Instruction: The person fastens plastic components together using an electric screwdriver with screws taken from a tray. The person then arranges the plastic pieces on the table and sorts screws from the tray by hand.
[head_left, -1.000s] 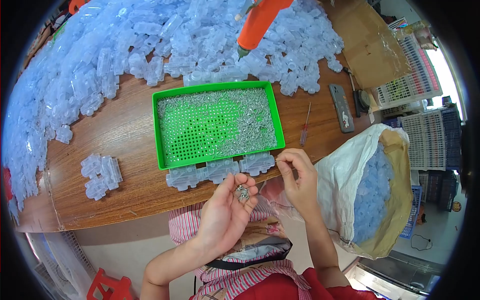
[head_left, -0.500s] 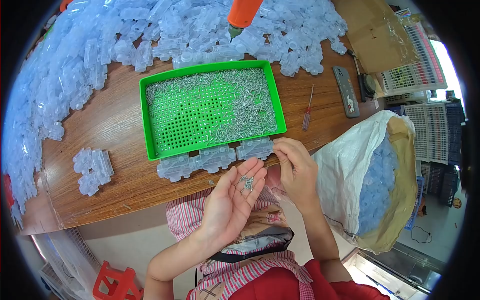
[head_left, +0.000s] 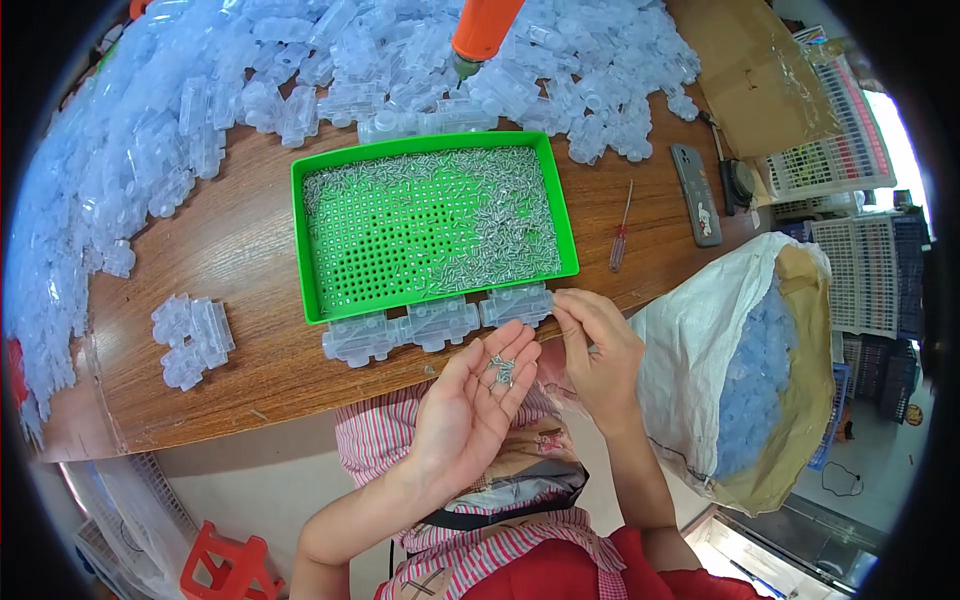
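My left hand [head_left: 462,405] is palm up and slightly cupped, with several small silver screws [head_left: 502,372] lying on its fingers. To its right, my right hand [head_left: 603,352] is closed in a pinch, its fingertips at the right end of a clear plastic part [head_left: 517,304]. Whatever sits between those fingertips is too small to make out. Two more clear parts, a middle one [head_left: 440,324] and a left one [head_left: 358,338], line up beside it along the front of a green perforated tray [head_left: 310,250]. Many loose screws [head_left: 505,215] fill the tray's back and right side.
A large heap of clear plastic parts [head_left: 230,90] covers the table's back and left. An orange power driver [head_left: 485,28] hangs above the tray. A screwdriver [head_left: 619,245] and phone [head_left: 695,195] lie to the right, near an open white sack [head_left: 690,350]. A few parts [head_left: 192,340] lie left.
The view has shifted slightly, so the tray and parts appear a little lower and further right. Both hands keep nearly the same pose, the right one still pinching at the right-hand part.
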